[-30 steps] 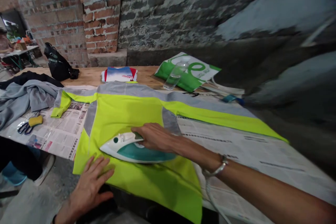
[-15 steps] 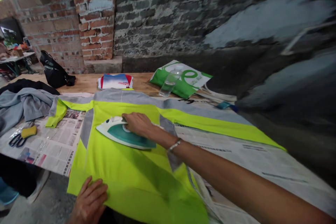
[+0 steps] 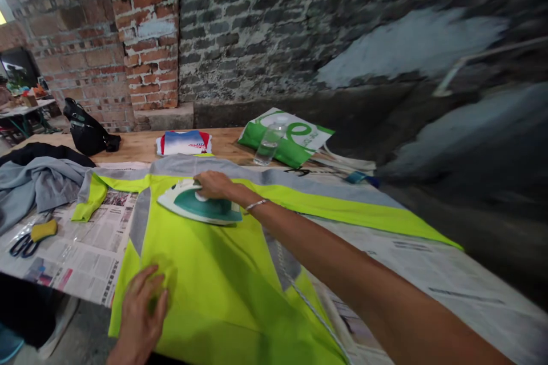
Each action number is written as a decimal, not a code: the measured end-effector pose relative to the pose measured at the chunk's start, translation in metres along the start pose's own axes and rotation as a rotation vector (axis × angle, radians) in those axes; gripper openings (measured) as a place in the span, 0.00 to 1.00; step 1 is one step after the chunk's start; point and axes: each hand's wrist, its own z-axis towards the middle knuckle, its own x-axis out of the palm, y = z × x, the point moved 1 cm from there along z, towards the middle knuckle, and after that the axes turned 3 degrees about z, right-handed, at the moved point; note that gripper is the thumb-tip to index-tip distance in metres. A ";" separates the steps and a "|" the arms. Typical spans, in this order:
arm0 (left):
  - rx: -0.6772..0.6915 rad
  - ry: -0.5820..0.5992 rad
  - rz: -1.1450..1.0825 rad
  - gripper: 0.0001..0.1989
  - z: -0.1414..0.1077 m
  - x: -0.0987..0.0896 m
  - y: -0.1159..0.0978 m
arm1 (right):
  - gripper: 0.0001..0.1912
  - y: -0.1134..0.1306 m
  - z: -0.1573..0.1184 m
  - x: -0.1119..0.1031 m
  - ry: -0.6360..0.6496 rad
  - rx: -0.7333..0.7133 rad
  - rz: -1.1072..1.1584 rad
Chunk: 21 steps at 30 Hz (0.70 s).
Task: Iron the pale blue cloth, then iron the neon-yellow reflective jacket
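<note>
A neon yellow and grey long-sleeved garment (image 3: 205, 274) lies spread over newspaper, its sleeves reaching left and right. My right hand (image 3: 214, 185) is wrapped round the handle of a white and teal iron (image 3: 201, 205), whose tip points left on the upper part of the garment. The iron's cord runs from under my right forearm to the lower right. Over the garment's lower left part is my left hand (image 3: 141, 308), fingers apart, holding nothing.
Scissors (image 3: 25, 243) and a yellow sponge-like piece (image 3: 44, 230) lie left, below grey clothing (image 3: 47, 178). Behind are a black bag (image 3: 88, 130), a folded item (image 3: 184, 142), a clear bottle (image 3: 268, 145) and a green-white bag (image 3: 295, 137). A brick wall stands beyond.
My right hand and the iron have moved a little up the garment, toward its collar. My left hand has shifted up from the hem and appears lifted, its fingers more spread.
</note>
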 end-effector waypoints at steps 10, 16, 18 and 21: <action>-0.010 0.019 0.342 0.46 0.022 0.065 0.052 | 0.15 0.022 -0.080 0.029 -0.017 -0.166 -0.024; -0.015 0.117 0.430 0.41 0.023 0.055 0.045 | 0.17 -0.017 -0.030 0.014 -0.055 -0.018 -0.046; -0.005 0.135 0.440 0.41 0.024 0.054 0.044 | 0.18 -0.040 -0.005 0.006 -0.073 0.034 -0.048; 0.000 0.140 0.438 0.41 0.023 0.054 0.043 | 0.20 -0.074 0.029 -0.007 -0.099 0.084 -0.050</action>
